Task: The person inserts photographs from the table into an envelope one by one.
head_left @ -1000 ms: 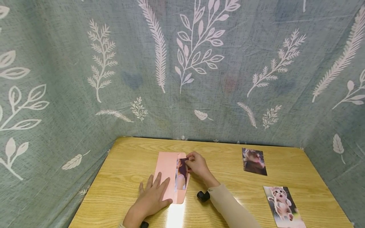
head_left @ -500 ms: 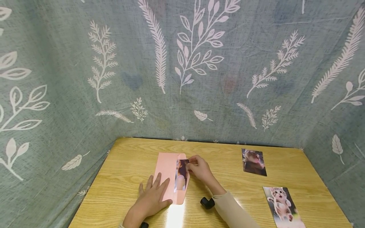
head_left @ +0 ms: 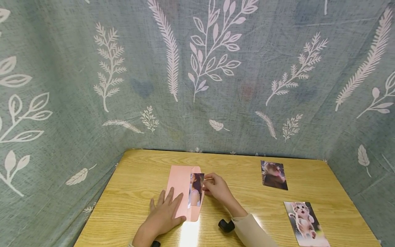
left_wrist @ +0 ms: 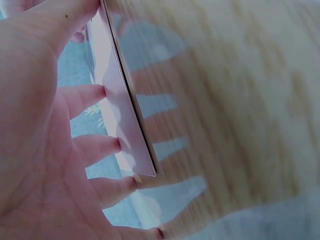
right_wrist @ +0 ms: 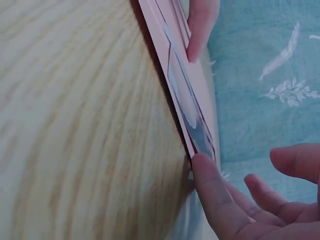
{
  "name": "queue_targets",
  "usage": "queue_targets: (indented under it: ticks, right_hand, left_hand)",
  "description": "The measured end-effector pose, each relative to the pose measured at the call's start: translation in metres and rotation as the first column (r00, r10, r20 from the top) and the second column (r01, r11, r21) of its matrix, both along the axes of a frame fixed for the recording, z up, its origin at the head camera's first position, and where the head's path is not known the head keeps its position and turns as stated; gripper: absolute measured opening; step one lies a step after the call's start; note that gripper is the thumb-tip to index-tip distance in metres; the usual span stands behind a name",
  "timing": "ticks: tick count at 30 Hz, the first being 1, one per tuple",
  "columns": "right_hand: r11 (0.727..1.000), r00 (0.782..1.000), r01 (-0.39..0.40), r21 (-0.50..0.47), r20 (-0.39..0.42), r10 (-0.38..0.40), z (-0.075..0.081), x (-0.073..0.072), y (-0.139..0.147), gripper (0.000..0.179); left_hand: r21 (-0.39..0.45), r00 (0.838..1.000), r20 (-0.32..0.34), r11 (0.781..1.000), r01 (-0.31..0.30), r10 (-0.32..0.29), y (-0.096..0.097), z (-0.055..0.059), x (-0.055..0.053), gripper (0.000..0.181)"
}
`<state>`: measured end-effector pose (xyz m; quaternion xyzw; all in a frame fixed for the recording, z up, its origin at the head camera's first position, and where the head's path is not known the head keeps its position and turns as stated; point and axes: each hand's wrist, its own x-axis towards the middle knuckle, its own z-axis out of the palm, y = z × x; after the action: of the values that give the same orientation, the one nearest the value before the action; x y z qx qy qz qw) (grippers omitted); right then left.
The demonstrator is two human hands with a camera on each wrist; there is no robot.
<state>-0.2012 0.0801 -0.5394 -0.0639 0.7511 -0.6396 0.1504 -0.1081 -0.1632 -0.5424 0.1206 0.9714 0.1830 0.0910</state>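
Observation:
My left hand (head_left: 165,212) lies with fingers spread on a pink envelope (head_left: 180,175), holding it against the wooden table. A photo print of a long-haired person (head_left: 195,193) sits partly inside the envelope's open right side, its left part hidden under the pink paper. My right hand (head_left: 217,188) is at the photo's right edge. In the right wrist view, one fingertip (right_wrist: 204,162) touches the edge of the photo and flap, while the other fingers stand apart from it. The left wrist view shows the left fingertips (left_wrist: 114,145) on the envelope, and its thin edge.
A dark photo (head_left: 274,175) lies at the back right of the wooden table (head_left: 142,161). Nearer the front right lies a kitten photo (head_left: 304,221). A black device (head_left: 226,225) sits at the right wrist. Grey-green leaf-patterned cloth (head_left: 185,85) hangs behind and beside the table.
My right hand has moved from the photo's upper right corner a little down along its right edge, its fingertips drawing back from the print's face. The left hand and envelope have stayed in place.

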Motion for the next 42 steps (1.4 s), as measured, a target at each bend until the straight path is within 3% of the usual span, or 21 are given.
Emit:
queue_targets:
  ticks: [17, 42]
  right_hand:
    - [0.995, 0.996, 0.028, -0.093, 0.088, -0.019, -0.004, 0.001, 0.001, 0.040]
    - [0.990, 0.995, 0.016, -0.139, 0.102, -0.002, -0.002, -0.001, -0.013, 0.040]
  left_hand:
    - [0.003, 1.000, -0.004, 1.000, 0.005, -0.005, 0.001, 0.003, 0.001, 0.082]
    - [-0.024, 1.000, -0.010, 1.000, 0.001, -0.002, 0.002, 0.004, 0.001, 0.082]
